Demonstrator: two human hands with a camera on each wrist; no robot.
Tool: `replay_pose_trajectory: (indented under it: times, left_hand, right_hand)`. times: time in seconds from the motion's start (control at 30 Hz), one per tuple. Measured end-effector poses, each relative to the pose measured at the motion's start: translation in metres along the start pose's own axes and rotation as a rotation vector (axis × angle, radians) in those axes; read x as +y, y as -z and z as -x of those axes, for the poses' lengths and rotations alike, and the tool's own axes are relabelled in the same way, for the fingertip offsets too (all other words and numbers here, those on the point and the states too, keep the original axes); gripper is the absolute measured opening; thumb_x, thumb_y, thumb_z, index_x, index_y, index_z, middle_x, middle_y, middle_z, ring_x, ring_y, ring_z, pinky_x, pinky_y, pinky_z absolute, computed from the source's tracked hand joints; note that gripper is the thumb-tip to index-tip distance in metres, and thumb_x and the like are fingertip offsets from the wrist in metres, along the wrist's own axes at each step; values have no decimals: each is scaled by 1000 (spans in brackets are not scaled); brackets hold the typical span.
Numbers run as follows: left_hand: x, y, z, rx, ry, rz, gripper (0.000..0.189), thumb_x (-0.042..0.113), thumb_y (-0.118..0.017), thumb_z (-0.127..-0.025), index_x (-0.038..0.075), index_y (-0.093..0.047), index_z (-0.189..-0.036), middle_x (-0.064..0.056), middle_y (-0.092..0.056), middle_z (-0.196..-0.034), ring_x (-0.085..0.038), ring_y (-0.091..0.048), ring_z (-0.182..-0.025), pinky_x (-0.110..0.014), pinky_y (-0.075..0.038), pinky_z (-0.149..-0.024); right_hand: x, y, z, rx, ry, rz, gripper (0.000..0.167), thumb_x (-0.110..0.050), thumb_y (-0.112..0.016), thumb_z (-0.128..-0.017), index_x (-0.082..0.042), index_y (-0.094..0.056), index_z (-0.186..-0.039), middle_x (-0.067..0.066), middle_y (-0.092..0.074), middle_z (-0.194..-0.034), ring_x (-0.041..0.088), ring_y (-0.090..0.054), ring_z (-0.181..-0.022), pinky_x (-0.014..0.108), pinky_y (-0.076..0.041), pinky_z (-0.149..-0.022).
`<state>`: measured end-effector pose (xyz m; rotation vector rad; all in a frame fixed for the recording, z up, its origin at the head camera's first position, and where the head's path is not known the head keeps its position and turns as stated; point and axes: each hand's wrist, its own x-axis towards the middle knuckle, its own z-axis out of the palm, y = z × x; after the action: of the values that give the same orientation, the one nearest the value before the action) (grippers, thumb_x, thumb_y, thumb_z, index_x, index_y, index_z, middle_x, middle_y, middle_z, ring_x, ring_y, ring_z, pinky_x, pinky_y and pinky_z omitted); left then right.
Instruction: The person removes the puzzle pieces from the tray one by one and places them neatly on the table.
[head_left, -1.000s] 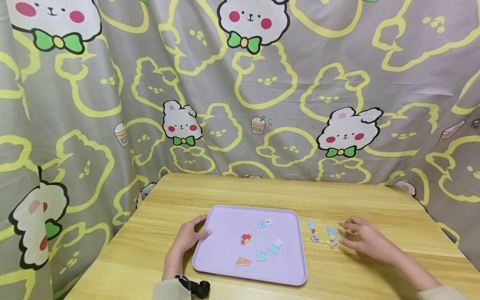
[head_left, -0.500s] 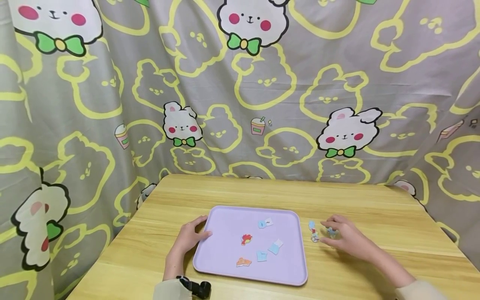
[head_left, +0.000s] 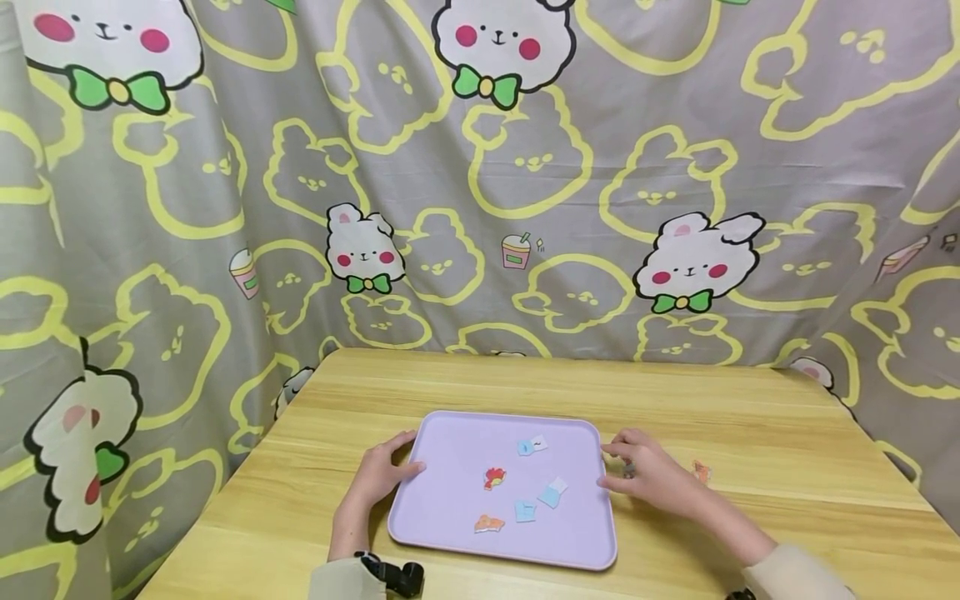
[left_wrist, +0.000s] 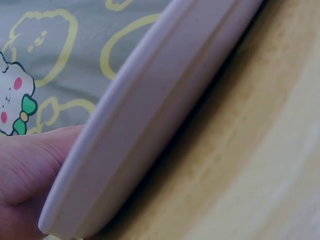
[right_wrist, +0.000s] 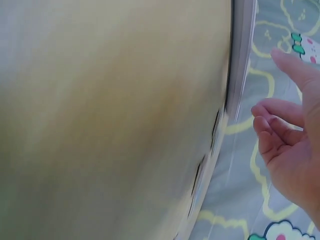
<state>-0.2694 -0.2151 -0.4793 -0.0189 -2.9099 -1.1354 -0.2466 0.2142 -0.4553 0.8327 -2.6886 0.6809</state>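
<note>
A shallow lilac tray [head_left: 442, 492] lies on the wooden table, bearing several small flat picture pieces, among them a red one [head_left: 494, 477], an orange one [head_left: 489, 523] and a pale blue one [head_left: 526, 511]. My left hand [head_left: 378, 471] grips the tray's left side, thumb over the rim. The tray's outer wall [left_wrist: 145, 100] fills the middle of the left wrist view. My right hand [head_left: 656, 477] is at the right rim with loosely bent fingers; in the right wrist view the hand [right_wrist: 295, 135] holds nothing and hovers above the table.
An orange piece [head_left: 701, 472] lies on the table [head_left: 780, 450] beyond the right forearm. Other pieces there are mostly hidden behind the right hand. A grey patterned curtain [head_left: 555, 183] hangs behind the table. A black wrist camera [head_left: 393, 575] sits at the left cuff.
My right hand has moved left, over the loose pieces, to the tray's right rim. An orange piece now shows behind it. The left hand keeps its hold and the tray has barely shifted.
</note>
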Motion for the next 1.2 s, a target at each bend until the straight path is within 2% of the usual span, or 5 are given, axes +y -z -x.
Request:
replay_pose_trajectory:
  times: [0.3,0.57,0.73,0.97,1.2]
  left_hand:
    - [1,0,1,-6,9,1,58,25,-74,-87,11,-55,-140,-22,-49,-147,-44,-42,-138,-58,-35,-115]
    - [0,-1,-2,3,-18,17,58,22,-75,-86,8,-56,-138,-24,-48,-147,-43,-41,-139,-57,-35,-116]
    - [-1,-3,-2,-3,-18,28,58,21,-75,-86,8,-56,-138,-24,-47,-147,-43,-41,-139,-56,-34,-116]
    - [-1,-2,-3,-3,-33,23,58,21,-75,-86,9,-56,-139,-24,-47,-147,-43,-41,-139,-57,-35,-116]
    - [0,0,-3,-7,-38,26,58,20,-75,-86,8,-56,-139,-24,-47,-147,-43,-41,-139,-56,-35,-116]
  right_hand:
    - [-22,-16,-14,-93,9,-47,55,-34,-80,-79,8,-69,-112,2,-57,-92,5,-44,-77,17,-43,-61]
    - [-38,-25,-22,-155,54,29,57,-41,-80,-76,5,-72,-108,-2,-53,-85,2,-38,-71,14,-40,-58]
    - [-42,-31,-24,-149,86,95,54,-46,-80,-75,1,-74,-101,-7,-46,-80,2,-37,-71,14,-39,-58]
    - [-45,-38,-26,-120,117,186,48,-48,-80,-74,-3,-74,-91,-5,-55,-82,3,-43,-72,19,-46,-60]
    - [-48,-38,-28,-113,106,148,42,-43,-82,-73,-6,-72,-89,-4,-58,-83,4,-47,-74,21,-51,-63]
